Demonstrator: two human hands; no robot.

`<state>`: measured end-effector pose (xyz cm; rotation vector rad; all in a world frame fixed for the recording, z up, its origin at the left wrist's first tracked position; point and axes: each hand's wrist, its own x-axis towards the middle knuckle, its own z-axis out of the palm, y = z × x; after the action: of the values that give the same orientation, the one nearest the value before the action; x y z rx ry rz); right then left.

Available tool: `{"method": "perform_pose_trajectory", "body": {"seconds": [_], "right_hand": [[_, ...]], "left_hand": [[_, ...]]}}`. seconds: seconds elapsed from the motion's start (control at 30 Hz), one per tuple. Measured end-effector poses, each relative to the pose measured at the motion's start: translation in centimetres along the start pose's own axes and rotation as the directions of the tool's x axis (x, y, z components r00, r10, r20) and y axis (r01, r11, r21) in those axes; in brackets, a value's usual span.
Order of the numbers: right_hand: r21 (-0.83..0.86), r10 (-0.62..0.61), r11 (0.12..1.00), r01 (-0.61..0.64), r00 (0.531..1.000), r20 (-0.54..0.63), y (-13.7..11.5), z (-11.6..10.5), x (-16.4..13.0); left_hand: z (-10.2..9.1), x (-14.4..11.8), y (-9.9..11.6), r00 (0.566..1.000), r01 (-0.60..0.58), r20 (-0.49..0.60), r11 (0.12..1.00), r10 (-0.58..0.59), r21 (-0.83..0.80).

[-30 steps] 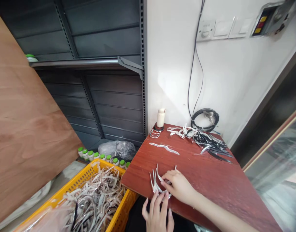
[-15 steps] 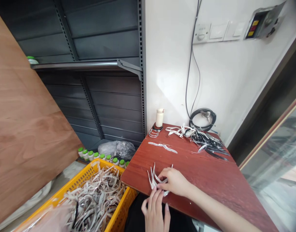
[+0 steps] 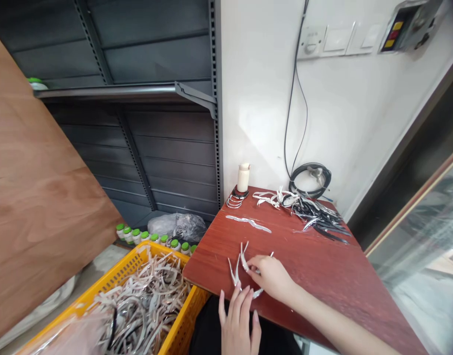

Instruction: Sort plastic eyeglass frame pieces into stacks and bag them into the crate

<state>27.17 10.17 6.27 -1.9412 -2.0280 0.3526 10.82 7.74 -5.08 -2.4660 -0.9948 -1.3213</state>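
Note:
Several thin, curved, silvery-white strips (image 3: 234, 273) lie near the front left edge of the red-brown table (image 3: 303, 261). My right hand (image 3: 271, 277) is closed in a pinch on one curved strip (image 3: 244, 259), whose far end points away from me. My left hand (image 3: 239, 321) is at the table's front edge, fingers stretched out and the tips touching the near ends of the other strips. Part of another strip (image 3: 258, 294) shows between both hands. My fingers hide where the strips overlap.
Left of the table stands a yellow crate (image 3: 182, 320) full of similar strips. A long wavy strip (image 3: 248, 223), a cream cylinder (image 3: 243, 178) with rings and a black-and-white strip pile (image 3: 315, 217) occupy the table's back. Green-capped bottles (image 3: 154, 239) line the shelf base.
My right hand has moved slightly right and away, drawing one strip apart from the others. My left hand has stayed nearly in place, its fingers a little more spread.

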Motion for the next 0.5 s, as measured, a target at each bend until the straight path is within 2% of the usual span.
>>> {"method": "perform_pose_trajectory", "body": {"seconds": [0.1, 0.27, 0.37, 0.5], "right_hand": [[0.040, -0.084, 0.996, 0.081, 0.994, 0.063, -0.7, 0.2, -0.4], [-0.024, -0.106, 0.994, 0.109, 0.989, 0.107, -1.1, 0.1, -1.0], [-0.013, -0.200, 0.979, 0.204, 0.967, 0.155, -1.0, 0.0, -1.7], [-0.017, -0.313, 0.947, 0.320, 0.935, 0.164, -0.6, -0.5, -2.2]], "left_hand": [[0.3, 0.0, 0.1, 1.000, -0.004, -0.027, 1.000, 0.005, 0.012], [1.0, -0.1, 0.5, 0.984, 0.131, -0.120, 0.991, -0.131, -0.014], [1.8, -0.1, 0.4, 0.971, 0.139, -0.198, 0.990, -0.136, 0.002], [3.3, -0.3, -0.1, 0.938, 0.178, -0.315, 0.981, -0.145, 0.079]]}}
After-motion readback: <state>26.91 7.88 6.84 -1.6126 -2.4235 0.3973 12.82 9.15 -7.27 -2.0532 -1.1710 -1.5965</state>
